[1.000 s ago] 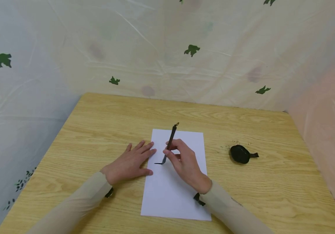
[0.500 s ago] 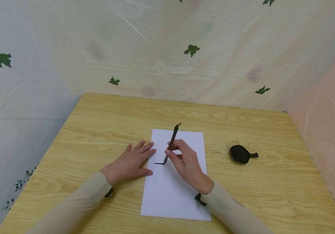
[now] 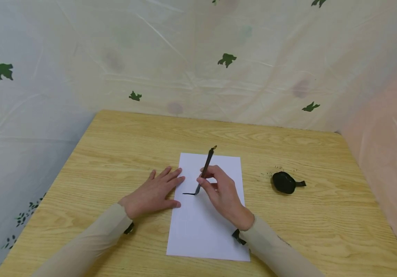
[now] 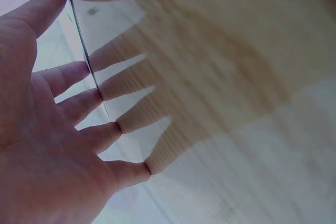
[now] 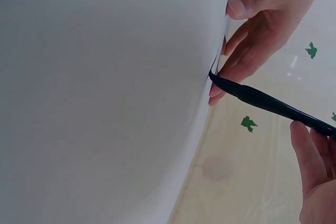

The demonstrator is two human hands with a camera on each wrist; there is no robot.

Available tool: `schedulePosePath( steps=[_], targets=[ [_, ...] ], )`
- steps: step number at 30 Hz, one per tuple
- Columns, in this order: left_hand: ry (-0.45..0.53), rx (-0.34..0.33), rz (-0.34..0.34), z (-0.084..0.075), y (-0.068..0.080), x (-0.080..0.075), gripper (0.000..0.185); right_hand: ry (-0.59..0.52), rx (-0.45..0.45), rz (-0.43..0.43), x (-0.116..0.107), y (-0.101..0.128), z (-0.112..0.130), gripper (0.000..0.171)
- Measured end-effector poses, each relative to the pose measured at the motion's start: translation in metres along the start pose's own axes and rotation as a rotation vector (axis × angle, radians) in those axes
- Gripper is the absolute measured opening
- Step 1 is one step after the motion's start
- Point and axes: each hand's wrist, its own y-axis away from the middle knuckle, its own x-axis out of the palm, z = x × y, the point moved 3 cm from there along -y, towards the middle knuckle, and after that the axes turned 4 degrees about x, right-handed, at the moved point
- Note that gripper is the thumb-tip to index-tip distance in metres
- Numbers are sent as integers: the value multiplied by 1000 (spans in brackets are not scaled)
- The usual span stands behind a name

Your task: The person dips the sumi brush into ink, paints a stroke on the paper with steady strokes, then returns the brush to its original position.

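Note:
A white sheet of paper (image 3: 205, 227) lies on the wooden table (image 3: 115, 154). My left hand (image 3: 154, 192) rests flat on the table, fingers straight, its fingertips on the sheet's left edge; the left wrist view shows the spread fingers (image 4: 79, 108) on the wood. My right hand (image 3: 220, 190) pinches a dark brush (image 3: 205, 167) and holds it tilted, tip down on the paper at the end of a short black stroke (image 3: 188, 193). In the right wrist view the brush (image 5: 262, 100) crosses in front of the left hand (image 5: 262, 24) at the paper's (image 5: 105, 93) edge.
A small black ink dish (image 3: 284, 182) with a short handle sits on the table to the right of the paper, with a few dark specks beside it. Plastic sheeting (image 3: 198, 57) printed with green leaf shapes walls in the table at the back and both sides.
The right hand and brush have shifted slightly to the right along the stroke. The left hand has not moved.

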Motion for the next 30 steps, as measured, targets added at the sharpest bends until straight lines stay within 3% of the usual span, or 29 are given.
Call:
schedulePosePath(
  steps=[30],
  targets=[
    [2,-16,10,1,-1,0,82,19,6,-7,-7,6,-3,31]
  ],
)
